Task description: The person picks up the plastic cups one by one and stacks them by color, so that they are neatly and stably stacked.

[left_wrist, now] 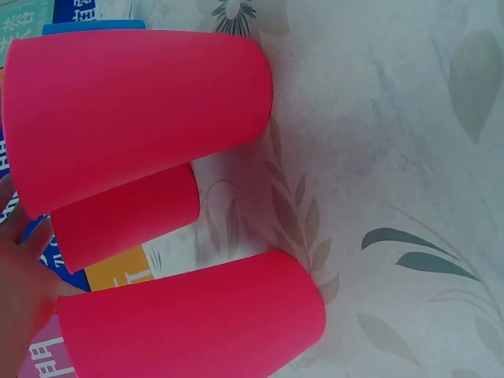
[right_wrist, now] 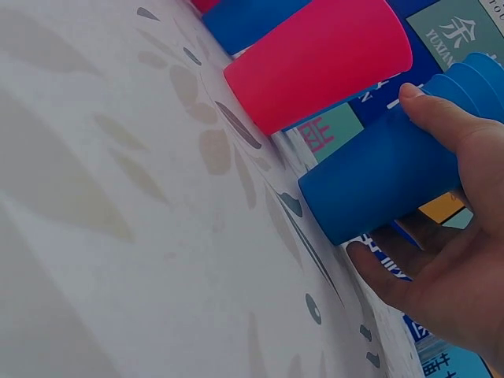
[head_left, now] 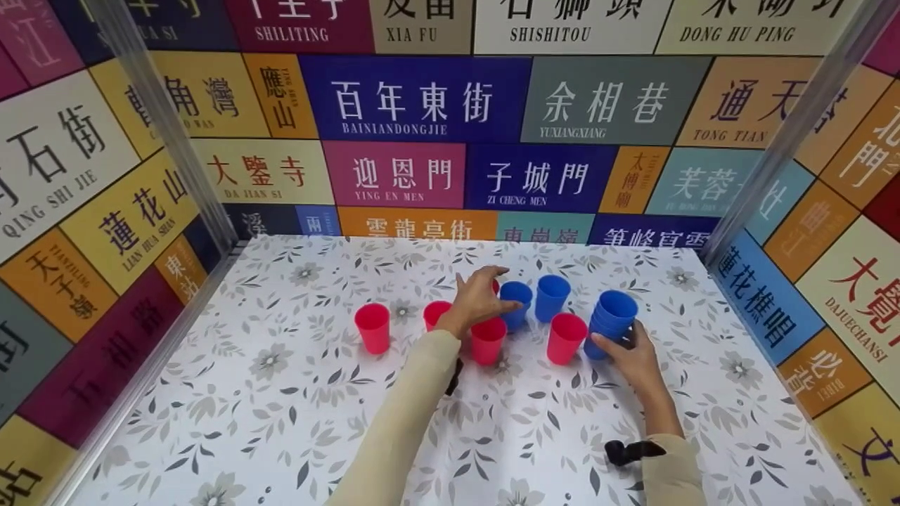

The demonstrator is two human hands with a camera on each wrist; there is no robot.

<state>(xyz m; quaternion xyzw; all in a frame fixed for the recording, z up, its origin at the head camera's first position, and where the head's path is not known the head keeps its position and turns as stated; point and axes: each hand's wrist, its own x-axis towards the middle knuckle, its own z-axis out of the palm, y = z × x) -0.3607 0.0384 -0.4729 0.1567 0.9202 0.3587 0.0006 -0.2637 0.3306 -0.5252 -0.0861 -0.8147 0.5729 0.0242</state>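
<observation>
My right hand (head_left: 636,358) holds a stack of nested blue cups (head_left: 610,320) at the right end of the group. In the right wrist view, its thumb lies along the near side of the stack (right_wrist: 386,169), with the fingers below. My left hand (head_left: 478,302) reaches over the red cups, thumb and fingers spread apart. Its thumb tip is close to a single blue cup (head_left: 517,299); whether they touch, I cannot tell. A red cup (head_left: 488,343) stands below that hand, and another red cup is mostly hidden behind its fingers.
Another blue cup (head_left: 553,299) stands at the back, with a red cup (head_left: 566,339) in front of it. Toward the left are a red cup (head_left: 373,328) and a partly covered red cup (head_left: 435,314). A floral cloth (head_left: 295,414) covers the table; sign-patterned walls (head_left: 422,98) enclose it.
</observation>
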